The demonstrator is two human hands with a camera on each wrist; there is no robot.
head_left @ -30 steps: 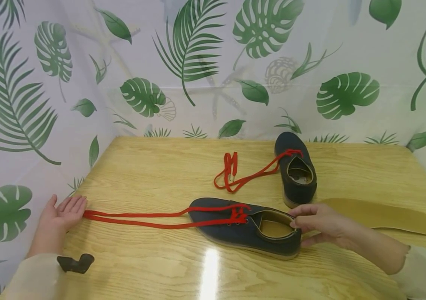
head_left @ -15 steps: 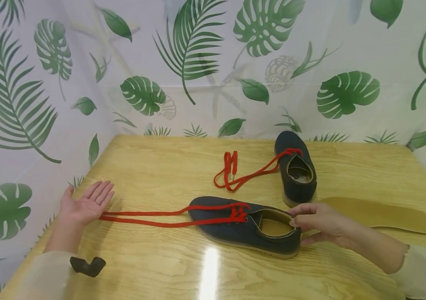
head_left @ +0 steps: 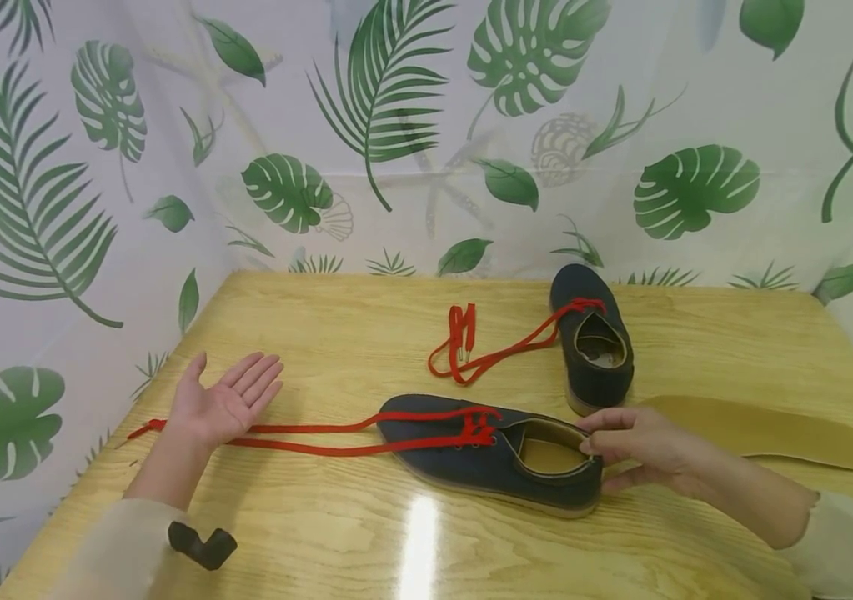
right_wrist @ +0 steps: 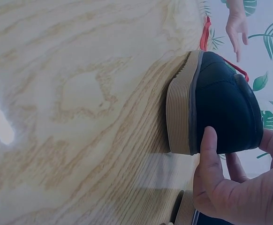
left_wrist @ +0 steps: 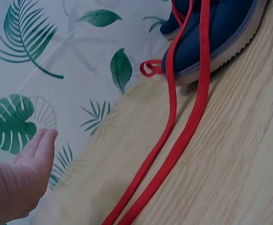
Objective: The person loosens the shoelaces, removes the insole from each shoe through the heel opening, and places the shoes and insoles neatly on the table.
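Observation:
A dark blue sneaker (head_left: 464, 473) lies on the table with its toe to the left. Its red laces (head_left: 306, 451) stretch leftward in two near-parallel lines, ending in tips left of my left wrist. Over the laces my left hand (head_left: 227, 408) is spread palm up, holding nothing; in the left wrist view the laces (left_wrist: 188, 131) run apart from the hand (left_wrist: 28, 180). At the sneaker's heel, my right hand (head_left: 636, 446) grips the back collar between thumb and fingers. The right wrist view shows the fingers around the heel (right_wrist: 225, 112).
Behind stands the matching sneaker (head_left: 597, 367), its red laces (head_left: 459, 367) looped on the table to its left. A tan insole (head_left: 771, 429) lies at the right. A leaf-patterned cloth (head_left: 426, 192) closes off the back and sides of the wooden table (head_left: 306, 333).
My left hand has moved right from the lace ends toward the sneaker, palm still up, and the red lace tips now show behind the wrist. The right hand and sneaker have stayed put.

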